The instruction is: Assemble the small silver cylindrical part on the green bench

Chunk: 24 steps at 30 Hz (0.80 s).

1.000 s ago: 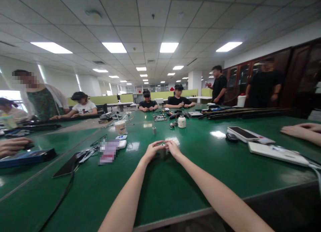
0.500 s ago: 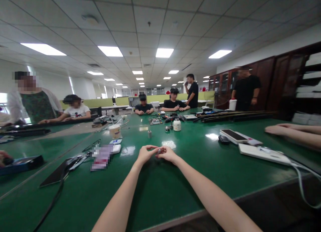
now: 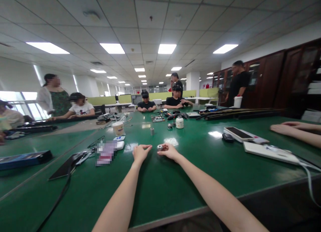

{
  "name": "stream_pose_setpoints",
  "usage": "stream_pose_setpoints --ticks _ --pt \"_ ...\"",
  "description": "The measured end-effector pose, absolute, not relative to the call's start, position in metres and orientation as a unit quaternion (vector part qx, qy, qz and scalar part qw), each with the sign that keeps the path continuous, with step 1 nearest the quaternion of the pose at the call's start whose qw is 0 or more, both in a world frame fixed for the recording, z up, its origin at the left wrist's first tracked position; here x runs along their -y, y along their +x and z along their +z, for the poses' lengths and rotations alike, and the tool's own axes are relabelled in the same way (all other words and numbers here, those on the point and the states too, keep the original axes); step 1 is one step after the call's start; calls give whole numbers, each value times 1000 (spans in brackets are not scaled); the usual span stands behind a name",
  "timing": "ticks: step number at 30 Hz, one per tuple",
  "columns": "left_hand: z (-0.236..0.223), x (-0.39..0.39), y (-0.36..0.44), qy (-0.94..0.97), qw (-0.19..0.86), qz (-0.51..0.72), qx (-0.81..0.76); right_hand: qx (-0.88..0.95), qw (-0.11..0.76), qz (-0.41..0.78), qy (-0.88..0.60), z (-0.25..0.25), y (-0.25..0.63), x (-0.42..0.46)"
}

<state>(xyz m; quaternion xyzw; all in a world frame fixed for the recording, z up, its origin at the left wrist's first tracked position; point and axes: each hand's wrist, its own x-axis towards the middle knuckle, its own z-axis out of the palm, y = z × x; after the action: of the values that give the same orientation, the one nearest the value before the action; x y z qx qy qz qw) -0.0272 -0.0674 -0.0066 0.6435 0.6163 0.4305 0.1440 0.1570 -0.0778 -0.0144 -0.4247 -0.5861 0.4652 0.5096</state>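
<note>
Green tabletop (image 3: 195, 171), right hand (image 3: 170, 151) holding metal cylinder (image 3: 159, 147) upright, round end up

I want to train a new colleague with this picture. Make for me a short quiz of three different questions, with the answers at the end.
1. The person's right hand holds: (a) a paper cup, (b) a round metal part, (c) a phone.
2. True or false: the white jar is lying on its side.
3. Fill in the colour: the small metal cylinder stands on a ____ table.

Key: 1 b; 2 false; 3 green.
</note>
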Motion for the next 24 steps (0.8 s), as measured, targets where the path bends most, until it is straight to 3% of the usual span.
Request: stream_pose_setpoints --ticks 3,6,12,19,24 --pt "-14 69 -30 647 93 365 -663 599 507 449 -428 -15 158 78" --pt "-13 69 -22 663 80 377 -642 618 501 431 -426 -18 160 77" --pt "-2 66 9 650 165 528 -521 708 453 330 -430 -28 162 70" --pt "-3 72 26 669 183 522 -497 756 396 193 -484 -34 166 64" --pt "-6 71 22 677 184 529 -478 762 373 160 -504 -29 166 70"
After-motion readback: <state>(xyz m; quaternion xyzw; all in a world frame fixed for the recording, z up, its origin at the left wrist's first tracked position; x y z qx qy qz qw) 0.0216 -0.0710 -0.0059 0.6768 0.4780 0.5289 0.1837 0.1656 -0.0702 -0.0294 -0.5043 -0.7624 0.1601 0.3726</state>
